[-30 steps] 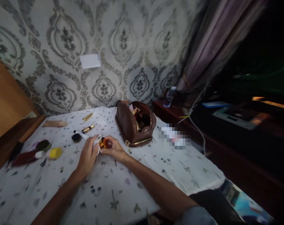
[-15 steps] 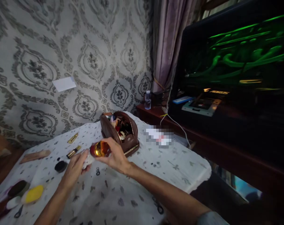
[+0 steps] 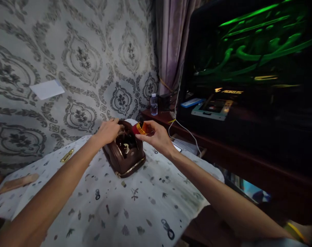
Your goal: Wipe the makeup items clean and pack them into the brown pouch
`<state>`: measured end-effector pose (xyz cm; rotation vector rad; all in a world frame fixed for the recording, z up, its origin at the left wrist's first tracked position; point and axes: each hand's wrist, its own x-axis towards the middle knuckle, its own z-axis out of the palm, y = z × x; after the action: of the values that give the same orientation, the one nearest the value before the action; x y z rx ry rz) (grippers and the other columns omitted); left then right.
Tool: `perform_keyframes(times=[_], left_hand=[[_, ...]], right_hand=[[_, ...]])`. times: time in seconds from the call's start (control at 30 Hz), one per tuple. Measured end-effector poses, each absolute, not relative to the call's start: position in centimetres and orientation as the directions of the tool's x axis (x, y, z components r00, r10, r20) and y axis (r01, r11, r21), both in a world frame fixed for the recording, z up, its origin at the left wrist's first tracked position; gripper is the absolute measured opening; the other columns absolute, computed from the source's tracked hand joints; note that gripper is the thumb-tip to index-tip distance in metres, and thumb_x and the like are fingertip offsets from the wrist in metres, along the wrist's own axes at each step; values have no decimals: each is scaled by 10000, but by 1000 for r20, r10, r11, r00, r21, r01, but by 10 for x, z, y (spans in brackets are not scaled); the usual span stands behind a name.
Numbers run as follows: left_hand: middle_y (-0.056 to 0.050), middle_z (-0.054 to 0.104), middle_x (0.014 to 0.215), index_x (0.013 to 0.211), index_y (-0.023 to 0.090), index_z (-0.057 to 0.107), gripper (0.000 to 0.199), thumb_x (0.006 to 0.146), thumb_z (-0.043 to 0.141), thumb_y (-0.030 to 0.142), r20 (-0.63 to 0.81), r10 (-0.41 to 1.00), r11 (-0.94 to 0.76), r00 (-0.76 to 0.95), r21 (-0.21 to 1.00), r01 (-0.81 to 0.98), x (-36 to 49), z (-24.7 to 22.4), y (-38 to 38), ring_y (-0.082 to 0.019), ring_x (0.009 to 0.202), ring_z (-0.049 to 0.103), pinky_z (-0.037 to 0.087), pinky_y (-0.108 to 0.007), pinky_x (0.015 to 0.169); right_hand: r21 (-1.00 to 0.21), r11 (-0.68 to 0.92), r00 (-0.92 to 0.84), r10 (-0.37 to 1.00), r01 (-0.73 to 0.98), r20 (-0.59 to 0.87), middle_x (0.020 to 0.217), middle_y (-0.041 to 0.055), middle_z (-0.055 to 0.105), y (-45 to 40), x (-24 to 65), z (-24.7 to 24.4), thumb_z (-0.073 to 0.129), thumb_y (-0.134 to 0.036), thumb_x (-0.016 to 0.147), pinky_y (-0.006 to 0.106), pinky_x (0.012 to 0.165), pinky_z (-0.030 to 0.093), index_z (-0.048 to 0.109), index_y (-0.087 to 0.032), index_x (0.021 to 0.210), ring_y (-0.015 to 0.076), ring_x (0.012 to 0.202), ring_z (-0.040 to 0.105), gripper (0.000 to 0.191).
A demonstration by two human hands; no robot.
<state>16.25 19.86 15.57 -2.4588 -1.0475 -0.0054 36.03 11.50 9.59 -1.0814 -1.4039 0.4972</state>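
Note:
A brown leather makeup bag (image 3: 122, 163) stands on the table with its zip undone and its dark inside showing. My left hand (image 3: 108, 132) is at the bag's left rim, its fingers curled over the edge; their tips are partly hidden in the opening. Above the bag's right side, my right hand (image 3: 158, 137) holds a small red and amber bottle (image 3: 140, 128) with a gold band, tilted so that its red end points left. The bottle's far part is covered by my fingers.
A gold tube (image 3: 67, 155) and a flat tan strip (image 3: 18, 183) lie left on the patterned tablecloth (image 3: 119, 212). A clear bottle (image 3: 154, 104), a white cable (image 3: 188, 128) and a large dark screen (image 3: 248, 68) stand at right. A phone (image 3: 176, 147) lies past my right hand.
Both hands have moved forward and up to the bag. My left hand has left the white piece beside the bottle, which no longer shows. The bottle has moved right, above the bag.

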Motion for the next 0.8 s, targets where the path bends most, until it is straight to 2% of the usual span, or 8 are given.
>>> perform_keyframes(times=[0.17, 0.3, 0.4, 0.53, 0.67, 0.8], left_hand=[[-89, 613, 1031, 1129, 261, 694, 278, 919, 565, 391, 155, 722, -576, 674, -405, 710, 156, 160, 205, -295, 1011, 602, 473, -335, 776], [-74, 614, 976, 1055, 225, 693, 243, 895, 559, 350, 155, 736, -609, 659, -274, 744, 148, 160, 211, -268, 978, 608, 478, -321, 790], [-73, 606, 960, 1023, 204, 690, 225, 876, 558, 311, 173, 733, -637, 658, -163, 753, 142, 157, 215, -258, 952, 610, 479, -332, 825], [-74, 599, 972, 1035, 198, 677, 235, 878, 542, 309, 188, 731, -654, 656, -79, 752, 137, 152, 219, -257, 968, 612, 483, -347, 854], [-86, 612, 1023, 1082, 191, 673, 267, 874, 530, 277, 196, 736, -645, 648, -86, 759, 137, 150, 219, -259, 1023, 608, 486, -349, 883], [-86, 618, 1021, 1126, 198, 679, 310, 870, 506, 226, 190, 745, -622, 639, -146, 769, 140, 150, 217, -264, 1009, 615, 488, -339, 849]], right_hand=[[-767, 514, 115, 798, 385, 592, 891, 3, 656, 124, 362, 98, 787, -409, 684, 310, 722, 475, 582, -207, 1147, 171, 769, 603, 545], [-689, 529, -34, 804, 495, 593, 870, -17, 641, 130, 354, 101, 783, -321, 713, 283, 716, 454, 571, -210, 1144, 158, 759, 595, 493], [-575, 547, -192, 805, 608, 562, 853, -13, 636, 139, 344, 101, 816, -270, 694, 274, 708, 419, 581, -198, 1113, 164, 765, 578, 486], [-384, 572, -342, 783, 725, 520, 818, -7, 616, 154, 331, 104, 847, -266, 678, 275, 698, 368, 590, -203, 1076, 197, 814, 548, 478], [-294, 577, -390, 771, 762, 504, 802, 10, 611, 165, 326, 112, 876, -299, 650, 291, 702, 346, 594, -198, 1045, 236, 851, 541, 495], [-308, 574, -396, 782, 759, 481, 836, 24, 615, 167, 326, 115, 875, -308, 657, 293, 714, 348, 597, -203, 1048, 247, 880, 548, 492]])
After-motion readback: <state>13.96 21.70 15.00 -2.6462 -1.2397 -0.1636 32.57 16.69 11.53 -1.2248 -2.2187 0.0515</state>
